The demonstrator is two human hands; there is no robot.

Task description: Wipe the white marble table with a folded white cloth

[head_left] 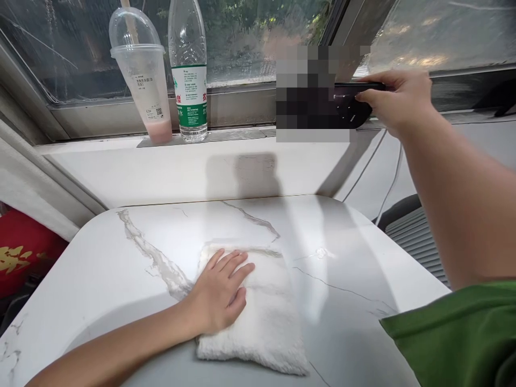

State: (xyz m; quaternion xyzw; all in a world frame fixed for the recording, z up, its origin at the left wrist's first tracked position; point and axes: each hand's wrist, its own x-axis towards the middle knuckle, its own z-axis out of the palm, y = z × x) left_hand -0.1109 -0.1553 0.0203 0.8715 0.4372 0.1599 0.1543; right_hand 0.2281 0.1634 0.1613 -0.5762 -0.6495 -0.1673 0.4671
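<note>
White marble table (100,258), filling the lower view below a windowsill (242,137). Folded white cloth (262,306) lying flat near the table's middle. Left hand (220,290) open, palm down, pressing on the cloth's left part. Right hand (399,99) raised at the sill, fingers closed around a dark device (350,105), partly blurred. Bottle (188,70) and domed cup (143,75) upright on the sill, just beside each other.

White marble-look table (121,258), grey veins, rounded corners. Window (250,32) behind, wet glass, daylight; white sill (100,145) bearing cup (143,75) and bottle (188,70). Red cushion (20,247) at left.
</note>
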